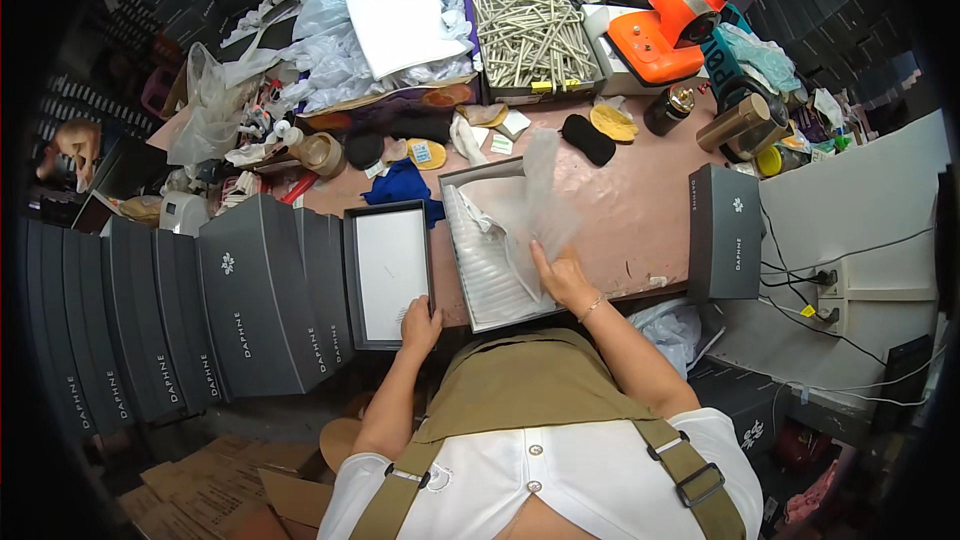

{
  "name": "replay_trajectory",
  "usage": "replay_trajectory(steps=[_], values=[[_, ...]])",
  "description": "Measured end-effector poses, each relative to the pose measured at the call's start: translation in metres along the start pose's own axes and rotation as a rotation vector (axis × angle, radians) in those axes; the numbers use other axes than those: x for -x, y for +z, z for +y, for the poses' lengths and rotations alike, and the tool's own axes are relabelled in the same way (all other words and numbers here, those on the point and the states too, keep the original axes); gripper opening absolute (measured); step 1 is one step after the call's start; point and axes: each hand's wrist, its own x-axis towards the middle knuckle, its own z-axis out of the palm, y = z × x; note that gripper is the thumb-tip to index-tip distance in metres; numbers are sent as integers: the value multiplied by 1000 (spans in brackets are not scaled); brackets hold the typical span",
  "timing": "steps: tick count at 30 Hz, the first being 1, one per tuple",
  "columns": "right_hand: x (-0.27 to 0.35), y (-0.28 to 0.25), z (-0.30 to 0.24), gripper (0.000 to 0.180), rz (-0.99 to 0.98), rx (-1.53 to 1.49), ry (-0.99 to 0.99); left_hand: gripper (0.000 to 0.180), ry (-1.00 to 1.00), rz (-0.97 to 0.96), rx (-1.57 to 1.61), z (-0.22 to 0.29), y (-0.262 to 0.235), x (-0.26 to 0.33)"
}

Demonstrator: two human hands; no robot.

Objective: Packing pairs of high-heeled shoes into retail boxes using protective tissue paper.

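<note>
An open grey shoe box [447, 202] lies tilted on the table in front of me, with ribbed white wrapping [490, 255] inside. My right hand [563, 278] pinches a translucent wrapping sheet [545, 200] at the box's right side. The sheet stands up above the rim and is partly folded over the contents. What lies under the wrapping is hidden. Just left of the box, a dark box lid [390, 265] rests with its white inside facing up. My left hand [421, 327] closes round the lid's near right corner.
Closed dark shoe boxes [255, 290] stand in a row at the left, and another box [725, 230] stands at the right. Behind are a bin of pale sticks [535, 40], an orange device [660, 35], dark and yellow pads [588, 140], and a blue cloth [405, 190].
</note>
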Motion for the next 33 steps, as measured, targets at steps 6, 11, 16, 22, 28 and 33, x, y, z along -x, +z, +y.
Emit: replay_trajectory(steps=[6,11,16,22,28,33], values=[[8,31,13,49,-458,707,-533,13,-20,120,840,62,-119,37],[1,30,18,47,-322,71,-303,31,236,101,1114,123,-150,22],[20,22,75,52,164,-849,279,59,-220,-62,1603,100,-54,-43],[39,-2,41,61,-53,-353,265,74,-433,-330,1066,64,-15,-21],[21,6,51,56,-26,-349,316,64,-148,-268,242,85,-13,-24],[15,40,102,53,41,-293,310,67,-474,-500,1008,45,30,-31]])
